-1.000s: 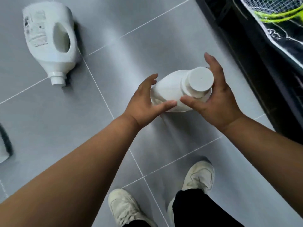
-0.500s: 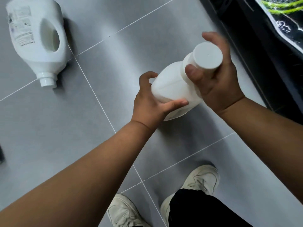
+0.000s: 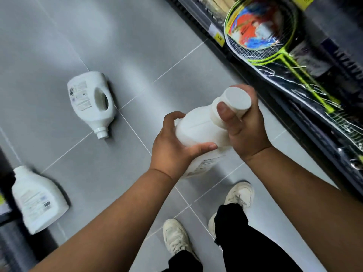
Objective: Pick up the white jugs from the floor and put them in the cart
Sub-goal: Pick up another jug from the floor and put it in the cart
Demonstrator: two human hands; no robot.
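White plastic jug (image 3: 200, 130) is held clear of the grey tiled floor (image 3: 117, 36). The left hand (image 3: 172, 150) grips its body and the right hand (image 3: 245, 130) clasps its neck. The lift looks done; next comes finding the unseen cart.

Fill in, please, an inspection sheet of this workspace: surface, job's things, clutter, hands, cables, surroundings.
Surface: grey tiled floor, pale grout lines.
Job's things: held jug, capped, off the floor; second jug lies on its side on the floor; third jug lies at lower left, blurred. Cart: cannot tell.
Clutter: nothing seen.
Hands: left hand grips the held jug's body; right hand grips its neck at the cap.
Cables: nothing seen.
Surroundings: shelf at right with rackets and a yellow price tag; the person's white shoes.
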